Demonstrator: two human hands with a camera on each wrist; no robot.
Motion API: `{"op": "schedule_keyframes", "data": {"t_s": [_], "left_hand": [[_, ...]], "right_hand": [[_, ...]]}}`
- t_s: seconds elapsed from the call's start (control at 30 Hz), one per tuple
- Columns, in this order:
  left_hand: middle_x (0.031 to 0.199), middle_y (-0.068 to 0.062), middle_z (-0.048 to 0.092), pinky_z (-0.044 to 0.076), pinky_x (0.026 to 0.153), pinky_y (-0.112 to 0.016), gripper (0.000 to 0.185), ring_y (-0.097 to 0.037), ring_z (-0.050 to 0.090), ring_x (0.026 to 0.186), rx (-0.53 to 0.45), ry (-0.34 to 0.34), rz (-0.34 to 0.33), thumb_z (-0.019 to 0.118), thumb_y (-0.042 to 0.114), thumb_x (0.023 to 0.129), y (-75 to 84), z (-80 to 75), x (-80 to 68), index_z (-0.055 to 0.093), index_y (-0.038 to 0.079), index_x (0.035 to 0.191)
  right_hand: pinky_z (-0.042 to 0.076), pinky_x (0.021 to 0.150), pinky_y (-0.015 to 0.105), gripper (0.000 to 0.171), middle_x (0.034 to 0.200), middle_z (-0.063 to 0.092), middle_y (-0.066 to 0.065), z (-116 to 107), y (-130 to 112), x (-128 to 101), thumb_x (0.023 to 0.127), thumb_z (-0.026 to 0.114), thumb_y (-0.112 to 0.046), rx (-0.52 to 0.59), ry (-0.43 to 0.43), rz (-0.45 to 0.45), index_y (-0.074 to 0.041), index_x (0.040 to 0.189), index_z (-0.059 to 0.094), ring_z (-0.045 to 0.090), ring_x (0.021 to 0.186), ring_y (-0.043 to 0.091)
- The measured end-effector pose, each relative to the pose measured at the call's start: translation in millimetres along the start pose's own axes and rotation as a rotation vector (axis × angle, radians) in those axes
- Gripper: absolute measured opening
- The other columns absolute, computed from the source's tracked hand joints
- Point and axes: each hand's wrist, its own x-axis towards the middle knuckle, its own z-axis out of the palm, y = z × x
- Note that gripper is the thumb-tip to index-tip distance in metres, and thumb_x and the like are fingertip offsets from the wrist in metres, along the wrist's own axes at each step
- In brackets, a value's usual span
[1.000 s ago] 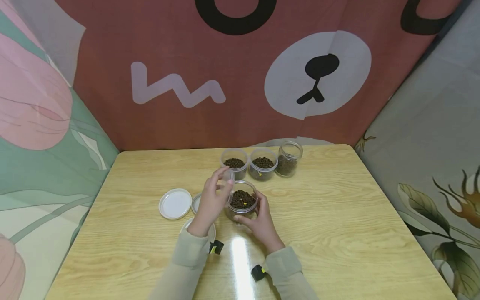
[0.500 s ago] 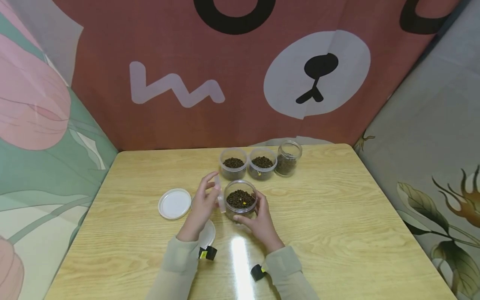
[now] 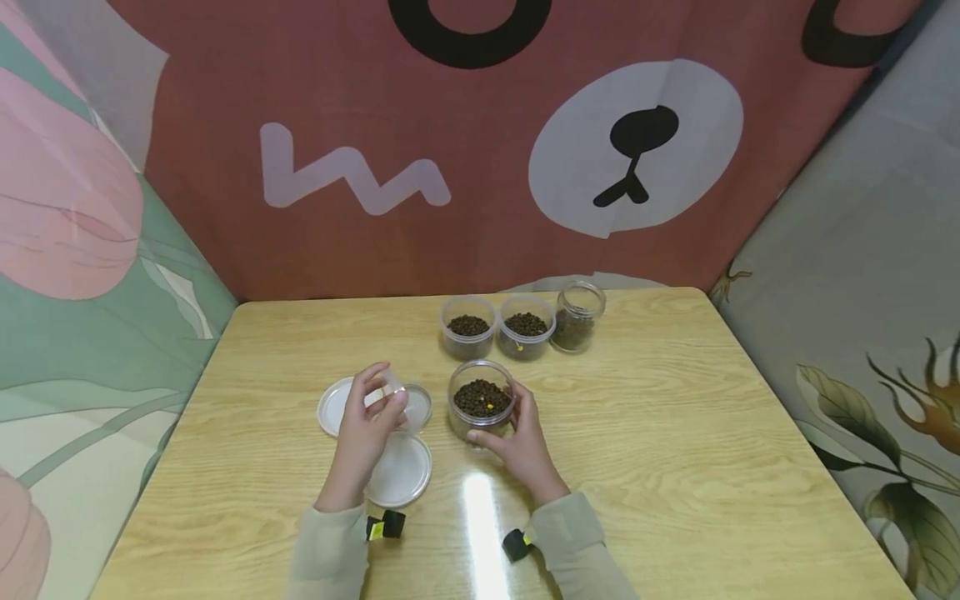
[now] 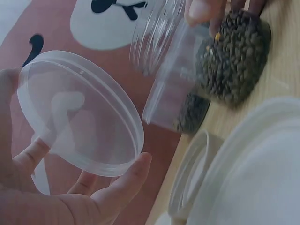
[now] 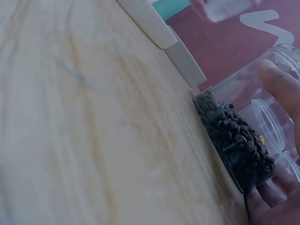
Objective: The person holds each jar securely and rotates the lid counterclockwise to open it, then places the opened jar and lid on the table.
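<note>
In the head view my left hand [image 3: 362, 442] is raised over the white lids, pinching a clear round lid [image 3: 393, 383] by its edge. The left wrist view shows that translucent lid [image 4: 82, 112] tilted between thumb and fingers. My right hand [image 3: 527, 446] grips the lower right side of a clear jar [image 3: 458, 423], which stands upright and uncovered on the table. Dark brown pellets [image 3: 478, 398] with a small yellow piece among them partly fill it. The right wrist view has the thumb and fingers around the jar's wall [image 5: 234, 86].
Two uncovered clear tubs [image 3: 468, 347] and a taller glass jar [image 3: 576, 329], all with dark pellets, stand in a row behind. Left of the gripped jar lie two white lids [image 3: 400, 471] and a smaller grey-rimmed lid [image 3: 421, 408]. Fabric walls border the wooden table [image 3: 675, 467].
My left hand has carried the clear lid away from the jar, leftward to above the lids on the table. My right hand and the jar stay in place.
</note>
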Motion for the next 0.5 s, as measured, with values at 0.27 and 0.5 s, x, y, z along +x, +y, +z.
{"op": "schedule_keyframes", "data": {"t_s": [0.27, 0.5], "left_hand": [[0.147, -0.019, 0.030, 0.058, 0.086, -0.028, 0.060, -0.025, 0.054, 0.115, -0.012, 0.071, -0.054, 0.064, 0.014, 0.100, -3.9, -19.3, -9.3, 0.035, 0.013, 0.152], [0.147, -0.016, 0.031, 0.056, 0.088, -0.027, 0.051, -0.022, 0.054, 0.121, -0.131, 0.081, -0.077, 0.050, 0.015, 0.106, -9.8, -44.7, -21.0, 0.033, 0.016, 0.154]], "right_hand": [[0.023, 0.121, 0.051, 0.105, 0.159, 0.030, 0.023, -0.4, 0.0, 1.2, 0.073, 0.090, -0.010, 0.013, -0.011, 0.008, -0.010, 0.156, 0.025, 0.031, 0.147, 0.039], [0.022, 0.121, 0.053, 0.102, 0.157, 0.028, 0.030, -3.1, -25.6, -7.1, 0.075, 0.088, -0.007, 0.017, -0.026, 0.023, -0.002, 0.154, 0.025, 0.029, 0.147, 0.043]]}}
